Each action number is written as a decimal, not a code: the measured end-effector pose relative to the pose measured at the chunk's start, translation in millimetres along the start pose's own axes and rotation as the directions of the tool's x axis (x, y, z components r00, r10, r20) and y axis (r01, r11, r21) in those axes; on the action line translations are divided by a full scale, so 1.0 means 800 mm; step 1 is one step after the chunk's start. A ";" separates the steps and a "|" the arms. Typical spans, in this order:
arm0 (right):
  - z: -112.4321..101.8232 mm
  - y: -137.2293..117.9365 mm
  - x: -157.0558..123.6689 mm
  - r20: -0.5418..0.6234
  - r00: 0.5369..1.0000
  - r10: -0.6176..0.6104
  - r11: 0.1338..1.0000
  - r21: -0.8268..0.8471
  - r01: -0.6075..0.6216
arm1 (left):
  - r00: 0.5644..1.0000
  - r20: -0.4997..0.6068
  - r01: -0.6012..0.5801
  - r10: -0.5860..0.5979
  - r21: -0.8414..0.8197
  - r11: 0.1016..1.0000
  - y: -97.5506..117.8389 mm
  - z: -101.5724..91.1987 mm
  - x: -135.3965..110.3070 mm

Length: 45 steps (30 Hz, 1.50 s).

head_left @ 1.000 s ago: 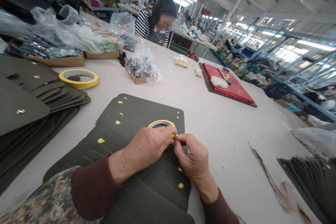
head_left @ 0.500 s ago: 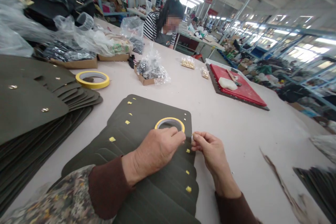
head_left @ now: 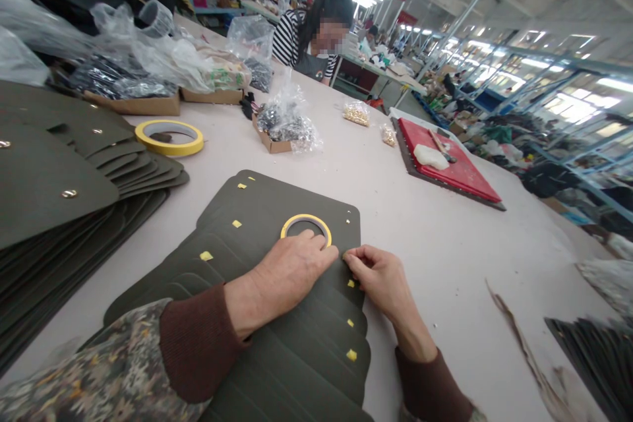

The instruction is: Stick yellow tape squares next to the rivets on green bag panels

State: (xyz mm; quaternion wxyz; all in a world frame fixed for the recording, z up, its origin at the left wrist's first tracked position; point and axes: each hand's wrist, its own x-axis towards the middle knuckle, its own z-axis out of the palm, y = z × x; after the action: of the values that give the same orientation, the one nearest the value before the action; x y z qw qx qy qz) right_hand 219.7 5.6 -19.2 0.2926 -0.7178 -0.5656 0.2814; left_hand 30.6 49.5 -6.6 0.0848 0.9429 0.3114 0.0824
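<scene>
My left hand (head_left: 291,273) lies flat across a fanned stack of olive-green panels (head_left: 291,343), its fingertips on the near rim of a yellow tape roll (head_left: 305,227). My right hand (head_left: 380,280) sits at the stack's right edge, with its pinched fingertips pressed on the top panel. Anything between those fingertips is hidden. Small yellow tape squares (head_left: 206,256) are stuck along the panels, and one (head_left: 351,355) lies near my right wrist.
A second fanned stack of panels with brass snaps (head_left: 44,178) and another tape roll (head_left: 169,138) lie left. Ahead are bagged hardware in cartons (head_left: 285,128) and a red cutting board (head_left: 448,168). A co-worker (head_left: 309,39) sits across the table.
My hands have parted since the earliest frame, when their fingertips met at a yellow square. My right hand moved off the table back onto the panel edge, and my left hand shifted onto the roll.
</scene>
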 end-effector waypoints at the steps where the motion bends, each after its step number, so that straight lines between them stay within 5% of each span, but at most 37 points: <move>1: 0.001 -0.002 0.001 -0.019 0.999 -0.032 0.998 -0.050 0.031 | 1.000 -0.004 0.001 -0.001 -0.002 1.000 -0.001 0.000 0.000; 6: 0.003 -0.003 0.005 -0.041 0.998 -0.048 0.986 -0.159 0.041 | 1.000 -0.015 0.004 -0.004 -0.008 1.000 -0.002 0.001 -0.001; 13: -0.001 0.018 -0.012 -0.064 0.996 0.068 0.990 0.130 -0.059 | 1.000 -0.021 -0.003 0.003 -0.026 1.000 -0.003 0.003 -0.002; 18: 0.010 0.018 -0.018 -0.138 0.977 -0.165 0.980 -0.137 0.147 | 0.999 -0.035 -0.025 0.024 -0.041 0.999 -0.006 0.006 -0.004; 25: 0.017 0.002 -0.005 -0.108 0.977 -0.182 0.939 -0.315 0.140 | 0.997 -0.078 -0.019 0.012 -0.095 0.995 -0.007 0.002 -0.004; 31: -0.003 0.004 -0.015 0.117 0.987 -0.113 0.975 -0.180 0.133 | 0.968 -0.250 -0.045 -0.012 -0.221 0.974 -0.016 -0.006 -0.005; 34: -0.006 0.005 -0.019 -0.001 0.986 -0.164 0.986 -0.036 0.164 | 0.943 -0.333 -0.078 -0.023 -0.287 0.955 -0.020 -0.002 -0.005; 38: 0.001 -0.006 -0.020 -0.185 0.906 -0.381 0.912 0.087 0.401 | 0.920 -0.391 -0.126 -0.003 -0.302 0.945 -0.019 0.004 -0.006; 45: 0.012 -0.021 -0.018 -0.200 0.752 -0.628 0.771 -0.035 0.635 | 0.946 -0.324 -0.091 -0.007 -0.284 0.954 -0.010 0.002 -0.007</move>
State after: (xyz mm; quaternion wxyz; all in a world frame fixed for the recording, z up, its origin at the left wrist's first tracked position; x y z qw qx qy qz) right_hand 198.5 -4.4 -12.2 0.4385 -0.5039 -0.7372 0.1023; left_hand 22.0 52.4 -10.7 0.1710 0.9000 0.2847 0.2825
